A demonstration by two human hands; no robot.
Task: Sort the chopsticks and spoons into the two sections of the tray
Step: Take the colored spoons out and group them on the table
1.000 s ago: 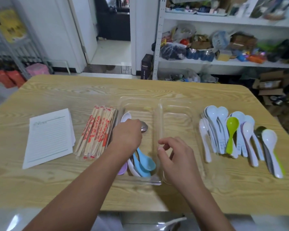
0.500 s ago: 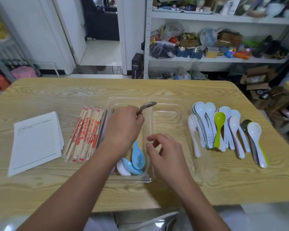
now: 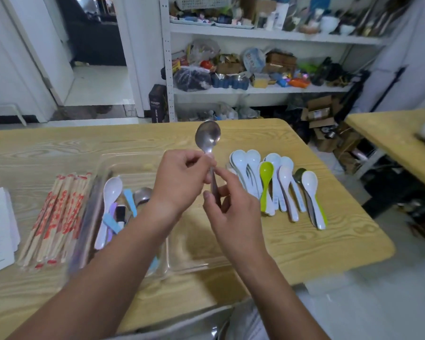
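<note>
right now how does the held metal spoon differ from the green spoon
The metal spoon is shiny grey; the green spoon is lime green. The metal spoon is gripped upright by the left hand and right hand; the green spoon lies on the table among white spoons. Both bowls point away.

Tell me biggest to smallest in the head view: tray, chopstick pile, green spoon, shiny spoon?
1. tray
2. chopstick pile
3. shiny spoon or green spoon: shiny looks longer but is held closer, so unsure.

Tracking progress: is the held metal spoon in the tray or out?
Out: left hand and right hand hold the silver metal spoon above the clear plastic tray.
</note>
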